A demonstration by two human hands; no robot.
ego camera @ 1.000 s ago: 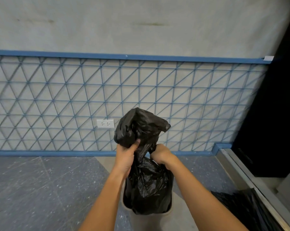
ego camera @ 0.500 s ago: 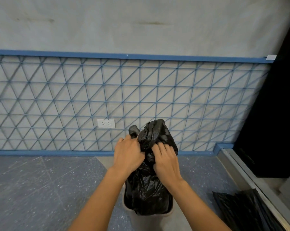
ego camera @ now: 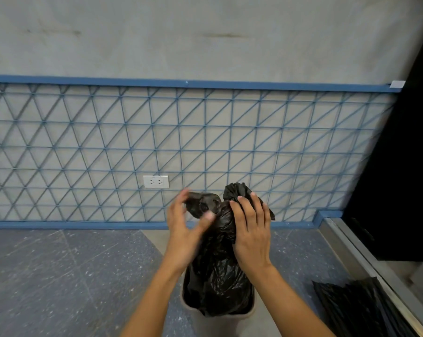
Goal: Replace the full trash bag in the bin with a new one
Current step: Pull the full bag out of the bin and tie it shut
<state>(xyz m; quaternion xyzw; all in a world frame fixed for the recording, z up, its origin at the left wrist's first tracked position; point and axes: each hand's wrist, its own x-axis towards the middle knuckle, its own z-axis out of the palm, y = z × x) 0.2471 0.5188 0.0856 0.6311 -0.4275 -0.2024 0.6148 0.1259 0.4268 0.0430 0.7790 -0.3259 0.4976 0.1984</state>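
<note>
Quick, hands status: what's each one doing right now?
Left hand: blurred, fingers spread at the full trash bag; grip cannot be told.
Right hand: gripping the bag's gathered neck.

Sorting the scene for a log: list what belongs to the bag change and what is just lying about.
In the job: full trash bag, bin, left hand, right hand, folded black bags on the floor, probably the spares.

Just there: wall socket, blue wire grid, metal threshold.

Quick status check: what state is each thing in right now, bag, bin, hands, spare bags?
Full black plastic trash bag: top gathered, still in bin.
Grey plastic bin: upright on floor.
Left hand: blurred, thumb on bag's top.
Right hand: fingers over bag's top.
Pile of black bags: on floor, untouched.
</note>
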